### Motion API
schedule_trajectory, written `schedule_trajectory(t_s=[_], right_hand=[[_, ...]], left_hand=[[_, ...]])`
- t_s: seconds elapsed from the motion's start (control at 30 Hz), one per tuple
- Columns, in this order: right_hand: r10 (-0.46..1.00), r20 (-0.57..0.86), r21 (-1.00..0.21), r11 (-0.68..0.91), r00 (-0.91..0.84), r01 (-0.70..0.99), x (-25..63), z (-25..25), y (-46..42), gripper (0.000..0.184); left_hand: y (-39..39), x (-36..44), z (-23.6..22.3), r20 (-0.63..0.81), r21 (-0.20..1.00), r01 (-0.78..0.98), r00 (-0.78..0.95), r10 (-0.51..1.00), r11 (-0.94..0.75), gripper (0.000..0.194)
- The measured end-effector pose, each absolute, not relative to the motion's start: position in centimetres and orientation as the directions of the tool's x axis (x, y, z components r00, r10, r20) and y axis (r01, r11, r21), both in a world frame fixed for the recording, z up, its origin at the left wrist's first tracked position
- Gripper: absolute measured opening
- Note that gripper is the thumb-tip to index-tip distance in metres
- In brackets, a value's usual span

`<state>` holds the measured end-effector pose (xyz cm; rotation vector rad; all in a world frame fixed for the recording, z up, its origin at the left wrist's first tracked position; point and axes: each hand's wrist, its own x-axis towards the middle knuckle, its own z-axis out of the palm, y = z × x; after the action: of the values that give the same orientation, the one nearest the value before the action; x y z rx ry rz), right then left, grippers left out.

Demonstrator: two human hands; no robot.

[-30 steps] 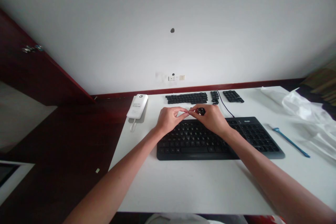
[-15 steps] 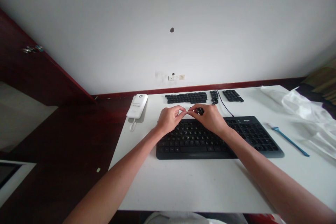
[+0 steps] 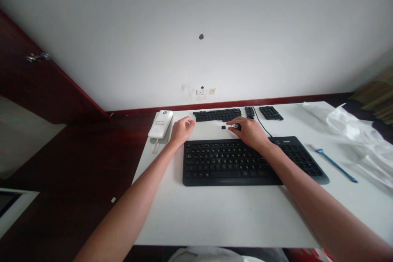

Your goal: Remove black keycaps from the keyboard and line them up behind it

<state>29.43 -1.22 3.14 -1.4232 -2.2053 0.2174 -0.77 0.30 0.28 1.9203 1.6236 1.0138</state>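
A black full-size keyboard [image 3: 225, 175] lies on the white table, many of its key positions without caps. My right hand [image 3: 250, 131] is over its top edge, with thumb and forefinger closed around a small black object with a pale, shiny part [image 3: 237, 126]; its kind is unclear. Just left of those fingertips a single black keycap [image 3: 223, 127] rests on the table. My left hand [image 3: 181, 130] is curled closed above the keyboard's upper left corner; whether its fingers hold anything is hidden. Behind both hands sit rows of loose keycaps [image 3: 217, 114].
A white power bank [image 3: 160, 124] with a strap lies at the table's left edge. More keycaps [image 3: 270, 112] are grouped at the back right. On the right are a blue brush [image 3: 336, 165] and a crumpled white plastic bag [image 3: 353, 125]. The keyboard's cable [image 3: 260, 122] runs backward.
My hands have parted from fingertips meeting above the keyboard. The left moved left; the right shifted slightly right. A single keycap now shows on the table between them.
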Motion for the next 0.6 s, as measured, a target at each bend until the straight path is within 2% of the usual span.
schedule_trajectory(t_s=[0.1,0.27,0.43,0.6], right_hand=[[0.886,0.294,-0.373,0.453,-0.360,0.810,29.2,2.6,-0.7,0.022],[0.892,0.265,-0.326,0.440,-0.366,0.837,28.5,2.1,0.2,0.026],[0.898,0.229,-0.287,0.432,-0.376,0.855,28.2,2.6,0.2,0.020],[0.909,0.272,-0.411,0.408,-0.317,0.815,29.3,5.0,-1.8,0.017]], left_hand=[[0.1,-0.4,0.1,0.262,0.709,0.664,0.064,0.963,-0.237,0.021],[0.3,-0.4,-0.3,0.285,0.782,0.569,0.039,0.958,-0.255,0.024],[0.5,-0.5,-0.5,0.261,0.789,0.555,0.088,0.961,-0.265,0.023],[0.4,-0.5,-0.4,0.248,0.780,0.574,0.082,0.965,-0.250,0.022]])
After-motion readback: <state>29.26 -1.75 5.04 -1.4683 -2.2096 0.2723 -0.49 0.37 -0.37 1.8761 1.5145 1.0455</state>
